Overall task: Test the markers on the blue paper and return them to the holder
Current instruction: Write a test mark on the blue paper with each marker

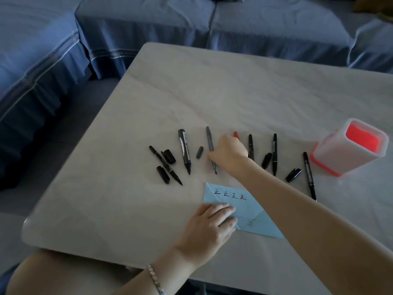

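Observation:
The blue paper [251, 211] lies near the table's front, with several written marks along its top. My left hand [209, 225] presses flat on its left part. My right hand [228, 153] reaches over the row of markers and grips the grey marker [210, 139] at its middle. Several uncapped black markers lie in a row: a thin one [164, 165], a thick one [184, 150], and others [274, 152] to the right, one [308, 173] beside the holder. A red marker tip [235, 134] shows behind my right hand. The white and red holder [348, 147] stands at the right.
Loose caps lie among the markers: black ones [169, 156], [163, 174], [266, 160], [293, 175] and a grey one [199, 152]. The pale table's left edge [70, 167] is near. A blue-covered sofa [148, 28] runs behind and to the left.

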Available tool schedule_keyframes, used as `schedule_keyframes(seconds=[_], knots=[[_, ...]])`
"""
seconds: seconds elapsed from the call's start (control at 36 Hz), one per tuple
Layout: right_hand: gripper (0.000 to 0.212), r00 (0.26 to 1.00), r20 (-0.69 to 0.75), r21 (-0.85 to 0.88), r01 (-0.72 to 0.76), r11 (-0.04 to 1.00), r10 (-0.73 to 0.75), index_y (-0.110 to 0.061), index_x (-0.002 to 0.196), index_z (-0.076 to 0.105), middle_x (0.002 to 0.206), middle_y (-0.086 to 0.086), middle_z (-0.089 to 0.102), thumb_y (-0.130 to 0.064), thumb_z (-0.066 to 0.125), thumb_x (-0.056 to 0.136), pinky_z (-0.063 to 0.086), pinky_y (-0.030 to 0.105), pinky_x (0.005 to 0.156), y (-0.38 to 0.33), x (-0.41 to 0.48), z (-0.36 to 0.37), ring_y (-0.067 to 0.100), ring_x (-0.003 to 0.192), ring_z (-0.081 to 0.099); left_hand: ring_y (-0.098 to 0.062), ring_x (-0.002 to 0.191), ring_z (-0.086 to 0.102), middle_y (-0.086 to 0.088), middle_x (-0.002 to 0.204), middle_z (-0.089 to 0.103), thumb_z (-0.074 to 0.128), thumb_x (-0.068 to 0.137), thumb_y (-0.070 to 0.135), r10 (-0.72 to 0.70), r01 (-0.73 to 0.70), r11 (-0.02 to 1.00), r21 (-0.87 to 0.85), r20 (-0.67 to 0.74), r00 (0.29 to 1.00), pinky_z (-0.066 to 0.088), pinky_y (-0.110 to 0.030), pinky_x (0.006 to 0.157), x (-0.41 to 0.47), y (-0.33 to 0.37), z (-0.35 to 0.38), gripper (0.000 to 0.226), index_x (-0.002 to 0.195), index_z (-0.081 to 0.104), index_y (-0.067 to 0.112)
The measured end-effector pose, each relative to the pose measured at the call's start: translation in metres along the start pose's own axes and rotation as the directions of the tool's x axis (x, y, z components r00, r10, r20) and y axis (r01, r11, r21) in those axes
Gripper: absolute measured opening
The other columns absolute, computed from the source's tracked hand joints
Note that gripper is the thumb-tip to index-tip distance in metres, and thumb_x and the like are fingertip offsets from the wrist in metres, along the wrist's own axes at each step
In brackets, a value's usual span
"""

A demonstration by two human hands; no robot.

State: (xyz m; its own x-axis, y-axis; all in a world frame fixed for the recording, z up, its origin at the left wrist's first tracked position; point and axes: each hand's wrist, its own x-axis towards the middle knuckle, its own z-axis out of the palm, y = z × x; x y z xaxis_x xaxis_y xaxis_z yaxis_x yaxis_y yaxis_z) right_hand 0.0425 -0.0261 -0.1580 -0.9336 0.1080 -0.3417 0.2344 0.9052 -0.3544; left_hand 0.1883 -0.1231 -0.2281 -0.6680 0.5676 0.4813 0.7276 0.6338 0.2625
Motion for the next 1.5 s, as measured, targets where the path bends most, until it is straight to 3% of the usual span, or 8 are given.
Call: schedule_keyframes(seconds=[0.17, 0.28, 0.39, 0.64, 0.81, 0.89, 1.25, 1.5], knots=[[0.038, 0.992, 0.064, 0.530, -0.124, 0.839, 0.106, -0.007, 0.048, 0.043, 0.026, -0.007, 0.033, -0.022, 0.057, 0.080, 0.023, 0.017, 0.034, 0.020, -0.020, -0.016, 0.011, 0.032, 0.031, -0.010, 0.099, 0.062, 0.004, 0.102, 0.072, 0.054, 0.085, 0.027, -0.007, 0.008, 1.000, -0.018, 0.045, 0.999, 0.043, -0.023, 0.086, 0.000, 0.000, -0.003, 0.020, 0.084, 0.073, 0.019], [0.013, 0.993, 0.020, 0.831, -0.079, 0.550, 0.113, -0.008, 0.072, 0.052, 0.044, 0.002, 0.030, -0.014, 0.052, 0.083, 0.017, 0.016, 0.035, 0.055, -0.051, -0.026, 0.010, 0.033, 0.021, -0.010, 0.097, 0.066, 0.005, 0.102, 0.072, 0.050, 0.085, 0.027, 0.000, -0.001, 1.000, 0.010, 0.093, 0.996, 0.048, -0.024, 0.084, 0.002, 0.001, -0.006, 0.025, 0.085, 0.074, 0.020], [0.019, 0.979, -0.141, 0.883, 0.057, 0.466, 0.146, -0.004, 0.066, 0.050, 0.046, -0.002, 0.036, 0.000, 0.047, 0.085, 0.023, 0.014, 0.037, 0.096, -0.083, -0.031, 0.005, 0.036, 0.028, -0.013, 0.096, 0.067, 0.002, 0.101, 0.072, 0.048, 0.083, 0.026, -0.004, -0.003, 0.999, 0.045, 0.144, 0.990, 0.053, -0.025, 0.081, 0.003, 0.003, -0.007, 0.027, 0.085, 0.073, 0.019], [0.018, 0.949, -0.274, 0.861, 0.171, 0.478, 0.155, -0.008, 0.075, 0.052, 0.054, 0.005, 0.046, 0.005, 0.048, 0.087, 0.034, 0.017, 0.042, 0.133, -0.115, -0.010, 0.007, 0.043, 0.041, -0.014, 0.101, 0.056, 0.001, 0.104, 0.069, 0.052, 0.084, 0.029, -0.045, 0.038, 0.998, 0.055, 0.116, 0.992, 0.037, -0.034, 0.095, 0.007, 0.016, -0.003, 0.023, 0.090, 0.070, 0.017], [0.022, 0.948, -0.316, 0.829, 0.253, 0.499, 0.043, -0.012, 0.089, 0.061, 0.071, 0.001, 0.068, 0.005, 0.047, 0.090, 0.052, 0.016, 0.058, 0.127, -0.112, 0.004, 0.005, 0.064, 0.064, -0.017, 0.112, 0.059, -0.001, 0.122, 0.063, 0.043, 0.085, 0.039, -0.073, 0.068, 0.997, 0.026, 0.276, 0.958, 0.043, -0.035, 0.099, 0.012, 0.032, 0.001, 0.039, 0.110, 0.066, 0.020], [0.020, 0.957, -0.289, 0.841, 0.239, 0.486, 0.030, -0.014, 0.088, 0.059, 0.080, 0.006, 0.068, 0.003, 0.049, 0.090, 0.054, 0.019, 0.062, 0.121, -0.108, 0.009, 0.006, 0.070, 0.066, -0.018, 0.121, 0.047, -0.002, 0.129, 0.058, 0.040, 0.086, 0.042, -0.107, 0.106, 0.994, 0.021, 0.326, 0.939, 0.033, -0.035, 0.106, 0.011, 0.033, 0.005, 0.043, 0.119, 0.060, 0.022], [0.033, 0.865, -0.370, 0.840, 0.157, 0.520, 0.337, -0.012, 0.055, 0.048, 0.037, -0.005, 0.052, -0.015, 0.073, 0.076, 0.040, 0.014, 0.040, 0.104, -0.084, 0.031, 0.002, 0.034, 0.047, -0.018, 0.119, 0.044, 0.000, 0.128, 0.059, 0.048, 0.083, 0.037, -0.135, 0.156, 0.986, -0.065, 0.250, 0.959, 0.030, -0.033, 0.102, 0.008, 0.030, 0.015, 0.037, 0.115, 0.062, 0.025], [0.030, 0.823, -0.437, 0.792, 0.161, 0.589, 0.363, 0.001, 0.056, 0.041, 0.052, 0.017, 0.044, -0.003, 0.062, 0.078, 0.032, 0.020, 0.043, 0.107, -0.085, 0.040, 0.018, 0.048, 0.040, -0.019, 0.121, 0.041, -0.002, 0.130, 0.057, 0.047, 0.085, 0.036, -0.155, 0.181, 0.980, -0.086, 0.247, 0.957, 0.030, -0.033, 0.101, 0.009, 0.030, 0.014, 0.036, 0.117, 0.061, 0.025]])
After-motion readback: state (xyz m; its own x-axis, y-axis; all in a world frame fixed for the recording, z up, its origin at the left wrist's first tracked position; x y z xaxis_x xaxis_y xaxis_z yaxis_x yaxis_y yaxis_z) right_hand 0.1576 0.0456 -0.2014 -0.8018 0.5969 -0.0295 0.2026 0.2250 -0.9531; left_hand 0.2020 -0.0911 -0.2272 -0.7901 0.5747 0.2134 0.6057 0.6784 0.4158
